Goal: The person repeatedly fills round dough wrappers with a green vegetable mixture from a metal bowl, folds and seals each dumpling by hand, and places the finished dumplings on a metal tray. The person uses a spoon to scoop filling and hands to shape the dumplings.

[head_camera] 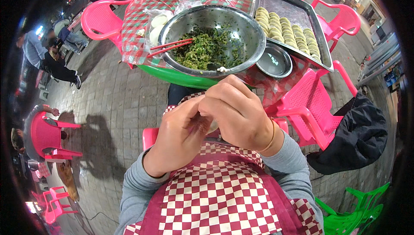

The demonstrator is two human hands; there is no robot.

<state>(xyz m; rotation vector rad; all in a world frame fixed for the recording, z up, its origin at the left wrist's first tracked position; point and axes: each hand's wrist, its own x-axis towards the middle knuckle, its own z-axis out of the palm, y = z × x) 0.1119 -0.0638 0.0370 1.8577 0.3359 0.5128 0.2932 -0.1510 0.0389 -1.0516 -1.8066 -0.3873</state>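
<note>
My left hand (181, 135) and my right hand (241, 115) meet above my checkered apron, fingers together. Between them a pale piece, perhaps dough, shows only in part (213, 126); the fingers hide the rest. Just beyond stands a large steel bowl (255, 52) with chopped green filling (197, 54). Red chopsticks (171, 47) rest over its left rim, and a white bit sticks to the near rim. Round dough wrappers (157, 31) lie in a plastic bag left of the bowl. To the right are a small metal bowl of liquid (275, 61) and a metal tray (284, 4) with rows of dumplings (288, 33).
The table (136, 18) has a checkered cloth under clear plastic. Pink chairs stand around it; a black jacket (352, 135) hangs on the right one. A green chair (352, 212) is at lower right. People and a brown dog (67, 178) are at left.
</note>
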